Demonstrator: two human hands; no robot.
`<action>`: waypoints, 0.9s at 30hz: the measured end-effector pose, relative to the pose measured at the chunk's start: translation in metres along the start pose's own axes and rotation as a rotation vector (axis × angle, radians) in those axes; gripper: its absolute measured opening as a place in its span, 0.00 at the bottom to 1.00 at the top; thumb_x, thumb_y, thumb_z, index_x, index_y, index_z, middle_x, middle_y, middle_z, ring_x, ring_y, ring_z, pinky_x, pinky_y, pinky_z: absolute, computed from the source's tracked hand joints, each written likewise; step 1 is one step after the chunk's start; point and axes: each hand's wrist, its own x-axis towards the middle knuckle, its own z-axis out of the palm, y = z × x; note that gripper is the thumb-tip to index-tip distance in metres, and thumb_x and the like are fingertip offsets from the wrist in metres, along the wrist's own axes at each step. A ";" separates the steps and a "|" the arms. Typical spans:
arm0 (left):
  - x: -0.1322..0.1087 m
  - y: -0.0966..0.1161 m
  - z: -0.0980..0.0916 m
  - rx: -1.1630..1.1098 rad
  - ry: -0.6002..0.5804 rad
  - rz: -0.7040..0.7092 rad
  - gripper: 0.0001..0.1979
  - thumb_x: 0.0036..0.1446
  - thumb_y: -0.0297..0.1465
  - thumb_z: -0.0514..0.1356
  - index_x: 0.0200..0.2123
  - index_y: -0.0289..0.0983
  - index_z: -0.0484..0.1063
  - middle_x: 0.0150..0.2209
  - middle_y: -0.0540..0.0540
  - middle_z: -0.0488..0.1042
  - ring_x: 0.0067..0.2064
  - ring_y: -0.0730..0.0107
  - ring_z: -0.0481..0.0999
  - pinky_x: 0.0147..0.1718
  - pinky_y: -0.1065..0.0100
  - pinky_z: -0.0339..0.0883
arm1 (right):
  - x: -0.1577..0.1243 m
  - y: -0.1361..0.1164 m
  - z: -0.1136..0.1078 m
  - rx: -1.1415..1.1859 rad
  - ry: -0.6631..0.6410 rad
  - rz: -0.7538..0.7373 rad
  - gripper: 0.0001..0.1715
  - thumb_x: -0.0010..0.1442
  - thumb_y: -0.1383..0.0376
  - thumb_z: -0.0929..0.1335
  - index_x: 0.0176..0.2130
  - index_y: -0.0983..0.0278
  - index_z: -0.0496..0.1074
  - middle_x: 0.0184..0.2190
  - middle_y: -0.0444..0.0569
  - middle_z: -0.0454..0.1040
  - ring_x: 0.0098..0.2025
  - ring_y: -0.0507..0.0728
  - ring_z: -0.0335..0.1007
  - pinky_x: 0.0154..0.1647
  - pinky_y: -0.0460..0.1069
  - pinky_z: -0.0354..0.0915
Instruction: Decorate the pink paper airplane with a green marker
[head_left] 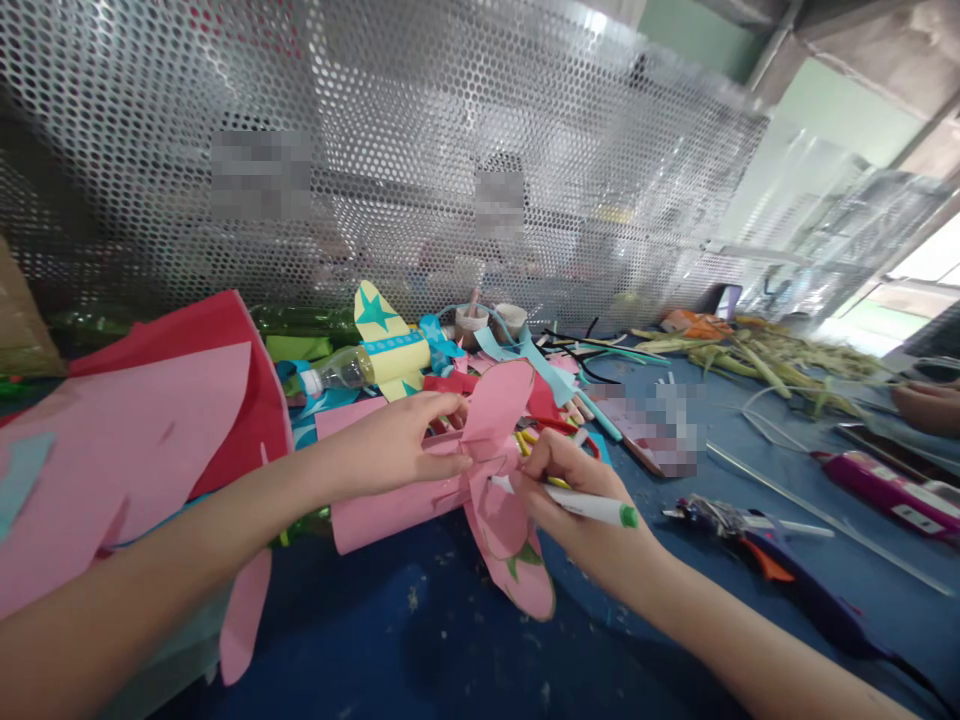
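Observation:
In the head view, a pink paper model (405, 515) lies on the blue table, a rolled tube with rounded, wing-like flaps (501, 405) at its right end. My left hand (416, 445) is closed over the top of the tube, thumb pressed near the flaps. Between the fingers of my right hand (566, 485) is a white marker pen (600, 508) with a green end, its other end at the pink flaps. Green marks, partly star-like, show on the lower flap (529, 580). Red-handled scissors (592, 443) lie just behind my right hand.
A bottle wrapped in yellow paper (397, 355) lies behind. Red and pink sheets (255, 400) rise at left. A glue gun (787, 580), a purple case (892, 490) and dry husks (780, 360) are at right. Another person's hand (928, 408) shows at the right edge. Perforated metal sheeting (405, 160) stands behind.

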 end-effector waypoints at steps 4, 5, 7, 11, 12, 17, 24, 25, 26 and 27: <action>0.000 0.003 -0.001 -0.001 -0.005 0.020 0.17 0.56 0.46 0.59 0.38 0.39 0.67 0.40 0.44 0.75 0.39 0.58 0.75 0.36 0.65 0.65 | 0.002 0.003 -0.001 0.041 0.006 0.024 0.13 0.60 0.68 0.66 0.28 0.59 0.56 0.23 0.37 0.58 0.25 0.50 0.53 0.26 0.47 0.51; 0.000 0.004 -0.001 -0.003 -0.003 0.019 0.16 0.56 0.46 0.59 0.38 0.39 0.67 0.40 0.44 0.75 0.39 0.58 0.75 0.36 0.65 0.65 | 0.003 0.004 -0.001 0.054 0.007 0.038 0.13 0.60 0.67 0.66 0.28 0.59 0.57 0.22 0.37 0.57 0.25 0.50 0.52 0.26 0.47 0.51; 0.000 0.005 -0.001 -0.008 0.006 0.015 0.15 0.56 0.45 0.60 0.37 0.40 0.66 0.40 0.45 0.75 0.38 0.59 0.74 0.36 0.65 0.65 | 0.004 0.005 -0.002 0.076 0.013 0.057 0.13 0.61 0.66 0.66 0.28 0.59 0.57 0.21 0.36 0.56 0.24 0.50 0.50 0.25 0.46 0.50; -0.002 0.009 -0.001 -0.009 0.014 0.036 0.12 0.59 0.43 0.59 0.36 0.40 0.66 0.38 0.47 0.74 0.37 0.62 0.73 0.35 0.66 0.65 | 0.007 0.008 -0.003 0.093 0.025 0.058 0.13 0.62 0.63 0.67 0.29 0.59 0.58 0.21 0.37 0.58 0.24 0.50 0.51 0.25 0.46 0.50; -0.003 0.009 -0.001 -0.006 0.019 0.040 0.12 0.60 0.42 0.59 0.37 0.40 0.66 0.38 0.47 0.74 0.37 0.62 0.73 0.35 0.66 0.65 | 0.007 0.009 -0.003 0.094 0.024 0.058 0.13 0.62 0.63 0.67 0.29 0.59 0.58 0.22 0.37 0.59 0.24 0.50 0.51 0.25 0.46 0.51; -0.004 0.011 -0.001 -0.004 0.036 0.047 0.12 0.61 0.42 0.58 0.37 0.39 0.67 0.38 0.47 0.74 0.36 0.63 0.73 0.35 0.66 0.65 | 0.008 0.012 -0.004 0.085 0.020 0.057 0.13 0.63 0.63 0.67 0.30 0.59 0.59 0.23 0.37 0.59 0.25 0.50 0.52 0.25 0.46 0.51; -0.001 0.002 0.004 -0.023 0.057 0.066 0.13 0.59 0.41 0.60 0.41 0.38 0.70 0.40 0.47 0.76 0.38 0.63 0.74 0.36 0.67 0.66 | 0.008 0.009 -0.006 0.034 0.039 0.067 0.13 0.59 0.65 0.66 0.27 0.59 0.57 0.21 0.36 0.57 0.24 0.50 0.51 0.25 0.46 0.50; -0.001 0.001 0.005 -0.016 0.057 0.060 0.13 0.59 0.42 0.61 0.41 0.38 0.70 0.40 0.47 0.76 0.37 0.64 0.74 0.36 0.68 0.65 | 0.008 0.009 -0.006 0.027 0.040 0.068 0.13 0.59 0.65 0.66 0.27 0.59 0.56 0.21 0.36 0.57 0.24 0.50 0.50 0.25 0.46 0.50; 0.000 0.001 0.005 -0.010 0.056 0.053 0.14 0.59 0.42 0.61 0.41 0.38 0.70 0.39 0.47 0.75 0.37 0.64 0.74 0.35 0.68 0.65 | 0.008 0.008 -0.007 0.021 0.039 0.070 0.12 0.58 0.66 0.66 0.27 0.59 0.56 0.20 0.36 0.57 0.24 0.50 0.50 0.25 0.46 0.50; 0.000 0.001 0.004 -0.006 0.054 0.047 0.14 0.59 0.42 0.61 0.40 0.38 0.70 0.39 0.47 0.75 0.37 0.64 0.73 0.35 0.68 0.65 | 0.009 0.006 -0.007 0.014 0.038 0.072 0.12 0.57 0.66 0.65 0.26 0.59 0.56 0.20 0.36 0.56 0.23 0.50 0.50 0.25 0.46 0.49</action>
